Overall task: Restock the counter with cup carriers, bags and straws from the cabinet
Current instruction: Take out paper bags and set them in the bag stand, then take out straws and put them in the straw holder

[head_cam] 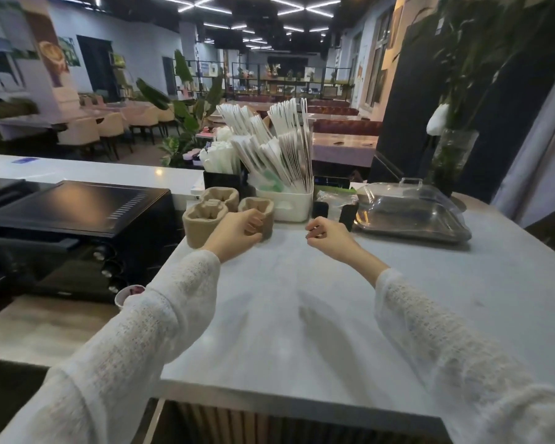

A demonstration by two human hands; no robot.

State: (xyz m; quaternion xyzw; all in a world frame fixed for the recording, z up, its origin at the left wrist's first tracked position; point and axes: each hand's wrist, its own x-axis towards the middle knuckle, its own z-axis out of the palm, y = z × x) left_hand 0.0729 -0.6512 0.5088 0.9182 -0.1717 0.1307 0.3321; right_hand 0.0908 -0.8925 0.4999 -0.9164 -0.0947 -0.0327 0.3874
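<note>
Your left hand is clamped on the near stack of cup carriers; nudge it flush against the stacks just left. Your right hand hovers curled, empty.

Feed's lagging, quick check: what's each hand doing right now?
Left hand: closed on the cup carriers.
Right hand: loosely curled, holding nothing.

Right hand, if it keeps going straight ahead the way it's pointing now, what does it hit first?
Probably the small black stand just beyond the right hand, with the steel tray under its clear lid right beside it. Depth is hard to judge from this single view, so the hand could pass just left of the stand instead.
</note>
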